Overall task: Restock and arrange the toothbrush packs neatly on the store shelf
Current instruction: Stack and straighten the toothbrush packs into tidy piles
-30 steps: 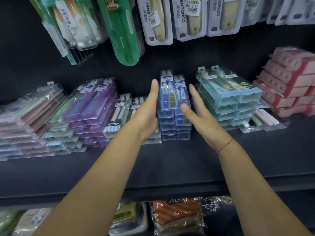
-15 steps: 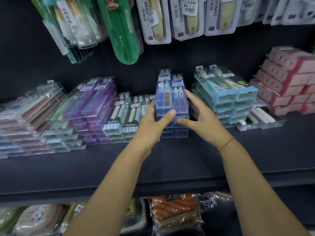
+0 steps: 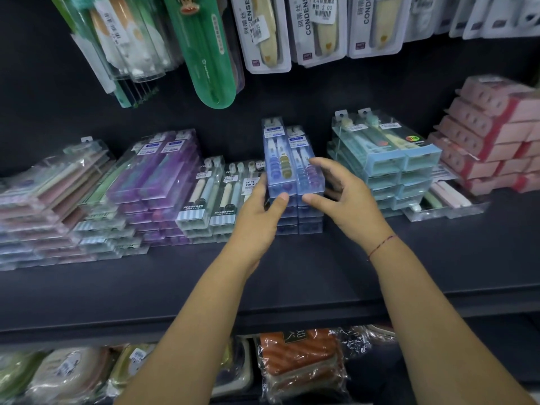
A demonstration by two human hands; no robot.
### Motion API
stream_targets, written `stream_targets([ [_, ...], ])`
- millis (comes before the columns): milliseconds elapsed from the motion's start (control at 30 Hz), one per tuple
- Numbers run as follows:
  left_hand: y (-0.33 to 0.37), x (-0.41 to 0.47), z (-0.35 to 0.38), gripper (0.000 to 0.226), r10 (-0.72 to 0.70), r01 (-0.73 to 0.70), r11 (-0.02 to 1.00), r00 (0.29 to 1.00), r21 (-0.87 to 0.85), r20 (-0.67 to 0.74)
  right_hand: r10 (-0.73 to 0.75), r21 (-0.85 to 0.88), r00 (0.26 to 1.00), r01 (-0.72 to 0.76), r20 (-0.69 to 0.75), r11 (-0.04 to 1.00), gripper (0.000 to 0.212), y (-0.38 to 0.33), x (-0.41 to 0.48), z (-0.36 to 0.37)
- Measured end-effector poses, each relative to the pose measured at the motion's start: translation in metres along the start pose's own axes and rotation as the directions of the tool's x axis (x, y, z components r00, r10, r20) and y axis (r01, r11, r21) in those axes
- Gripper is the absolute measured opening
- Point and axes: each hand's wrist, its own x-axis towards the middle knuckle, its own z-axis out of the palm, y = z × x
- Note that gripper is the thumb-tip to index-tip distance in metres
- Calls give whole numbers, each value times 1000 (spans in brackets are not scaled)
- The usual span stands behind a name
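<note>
The dark, flat store shelf (image 3: pixel 292 276) runs under both my forearms, and a broad bare strip of it lies between its front edge and the stacks, so there is free room on my side of both hands. Well off beyond my right hand the stack of pink cardboard boxes (image 3: pixel 493 135) climbs in steps. Out past my left hand sits the pile of purple clear plastic packs (image 3: pixel 163 171). Just right of my right hand stands the tidy stack of light blue clear plastic packs (image 3: pixel 391 162), with a narrow dark gap between its near edge and my knuckles. Just beside my left hand lie the lower clear packs with striped ends (image 3: pixel 210 200), close against the stack I am working on, leaving little room on that side. Between my hands is the two-wide stack of blue clear plastic toothbrush packs (image 3: pixel 292 162), standing taller than the striped packs. My left hand (image 3: pixel 257 220) holds the top pair from the left, thumb pressed on the front end; its fingers go down the left side, where I cannot see them. My right hand (image 3: pixel 344 200) grips the same pair from the right, thumb on the front end and forefinger curled over the top face, the other fingers bent into the gap. A thin red thread bracelet (image 3: pixel 382 244) circles my right wrist.
</note>
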Motion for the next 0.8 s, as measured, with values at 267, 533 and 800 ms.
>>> stream_targets([
  [267, 3, 3, -7, 43, 65, -63, 997, 997, 35, -46, 6, 2, 998, -6, -61, 1000, 60, -5, -4, 3],
  [533, 0, 5, -14, 42, 65, -65, 998, 998, 21, -20, 31, 18, 994, -29, -106, 999, 66, -6, -8, 4],
  [800, -1, 6, -18, 42, 54, -55, 998, 998, 23, 13, 54, 62, 989, -45, -140, 997, 65, -11, -11, 6],
])
